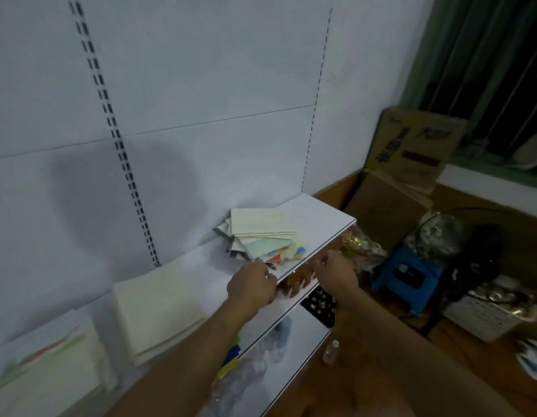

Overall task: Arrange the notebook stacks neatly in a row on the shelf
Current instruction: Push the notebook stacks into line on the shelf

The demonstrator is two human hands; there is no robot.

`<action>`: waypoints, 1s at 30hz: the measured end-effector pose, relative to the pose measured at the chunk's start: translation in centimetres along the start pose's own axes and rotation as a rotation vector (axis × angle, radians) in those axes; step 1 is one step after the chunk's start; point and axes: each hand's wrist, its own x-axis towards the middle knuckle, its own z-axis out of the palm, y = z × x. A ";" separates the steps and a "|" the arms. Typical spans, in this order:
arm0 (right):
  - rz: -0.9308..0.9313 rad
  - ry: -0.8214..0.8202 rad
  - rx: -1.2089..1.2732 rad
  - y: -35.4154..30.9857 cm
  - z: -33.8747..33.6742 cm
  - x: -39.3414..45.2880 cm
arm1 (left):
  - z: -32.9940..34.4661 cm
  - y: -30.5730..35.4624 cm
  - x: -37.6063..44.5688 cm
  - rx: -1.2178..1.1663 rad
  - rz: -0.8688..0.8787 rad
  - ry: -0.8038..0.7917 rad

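Observation:
A messy, fanned pile of notebooks [262, 236] with pale and coloured covers lies near the right end of the white shelf [324, 218]. A neat cream stack [157, 308] sits to its left, and another stack [41, 371] lies at the far left. My left hand [250, 285] rests at the shelf's front edge just below the messy pile, fingers curled, with nothing seen in it. My right hand [333, 270] hovers off the shelf's front edge to the right, fingers loosely bent, holding nothing visible.
Lower shelves [294, 338] hold clear plastic bottles and packets. To the right on the wooden floor stand cardboard boxes [408, 158], a blue stool [408, 275], a fan and a white basket [487, 317]. A slotted white back panel [171, 100] rises behind the shelf.

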 end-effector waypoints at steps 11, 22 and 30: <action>-0.040 -0.091 -0.002 8.0 -5.9 11.3 | 6.8 10.3 7.9 -0.299 -0.270 0.051; -0.240 -0.274 -0.015 3.5 0.3 19.7 | 6.3 6.9 15.4 -0.567 -0.629 0.162; -0.371 -0.297 -0.124 -3.6 5.0 26.1 | 4.8 4.1 20.5 -1.290 -0.920 0.132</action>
